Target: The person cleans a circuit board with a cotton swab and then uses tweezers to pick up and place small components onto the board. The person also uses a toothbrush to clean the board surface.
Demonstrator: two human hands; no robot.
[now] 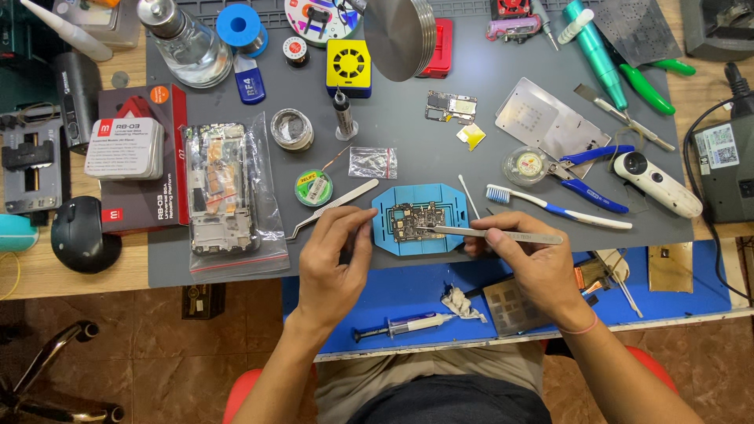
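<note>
Grey mat (440, 149) covers the worktop. Blue holder (386, 206) at its near edge carries a circuit board (416, 221). Right hand (528, 263) pinches tweezers (495, 234), tip on the board. Left hand (339, 253), fingers together, touches the holder's left side. Toothbrush (558, 207) lies right of the holder.

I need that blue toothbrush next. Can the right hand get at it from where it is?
Probably yes: the toothbrush lies bare on the mat just beyond the right hand, nothing over it. But that hand holds tweezers.
</note>
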